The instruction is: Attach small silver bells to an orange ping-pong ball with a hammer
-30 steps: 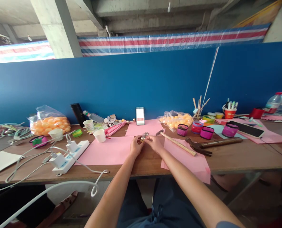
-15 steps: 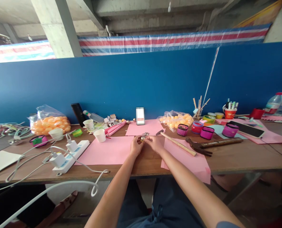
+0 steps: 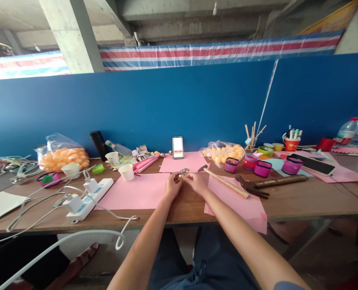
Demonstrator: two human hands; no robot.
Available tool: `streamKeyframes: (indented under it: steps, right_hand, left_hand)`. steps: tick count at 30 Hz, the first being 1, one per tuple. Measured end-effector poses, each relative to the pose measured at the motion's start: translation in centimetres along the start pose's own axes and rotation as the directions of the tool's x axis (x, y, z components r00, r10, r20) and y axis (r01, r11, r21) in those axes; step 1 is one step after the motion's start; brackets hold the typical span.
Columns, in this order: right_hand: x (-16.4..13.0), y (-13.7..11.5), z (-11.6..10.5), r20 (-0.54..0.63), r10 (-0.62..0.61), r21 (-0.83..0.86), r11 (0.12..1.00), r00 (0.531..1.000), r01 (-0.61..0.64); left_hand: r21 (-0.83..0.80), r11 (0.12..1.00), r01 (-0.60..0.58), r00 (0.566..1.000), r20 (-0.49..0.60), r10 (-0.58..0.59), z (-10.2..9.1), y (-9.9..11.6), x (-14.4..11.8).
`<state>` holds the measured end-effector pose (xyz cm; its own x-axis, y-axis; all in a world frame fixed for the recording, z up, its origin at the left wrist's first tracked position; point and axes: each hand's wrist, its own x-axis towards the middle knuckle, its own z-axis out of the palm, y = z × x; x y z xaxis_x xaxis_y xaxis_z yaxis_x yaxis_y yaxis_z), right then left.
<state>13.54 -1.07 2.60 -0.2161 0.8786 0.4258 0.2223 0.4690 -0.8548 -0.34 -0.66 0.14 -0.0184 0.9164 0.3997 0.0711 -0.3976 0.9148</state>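
Where 2 hands meet: left hand (image 3: 173,186) and right hand (image 3: 195,182) both pinch small shiny piece (image 3: 183,172) between fingertips; neither nearer.

Pink paper sheets (image 3: 136,193) lie across the brown wooden bench (image 3: 302,201), backed by a deep blue partition (image 3: 166,104) topped with a red, white and blue striped tarp (image 3: 215,50). Orange balls fill a clear bag (image 3: 63,158) beside white cups (image 3: 126,172) and a white power strip (image 3: 88,199). Magenta and green tape rolls (image 3: 262,168) sit near a red cup of pens (image 3: 291,144).
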Motion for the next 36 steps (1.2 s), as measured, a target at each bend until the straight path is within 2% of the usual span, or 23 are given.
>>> streamKeyframes:
  steps: [36]
  right_hand:
    - [-0.13,-0.20,-0.01,0.008,0.005,-0.047,0.999,1.000,-0.005]
  left_hand:
    - [0.008,1.000,-0.009,1.000,0.004,0.009,0.01,-0.35,0.04]
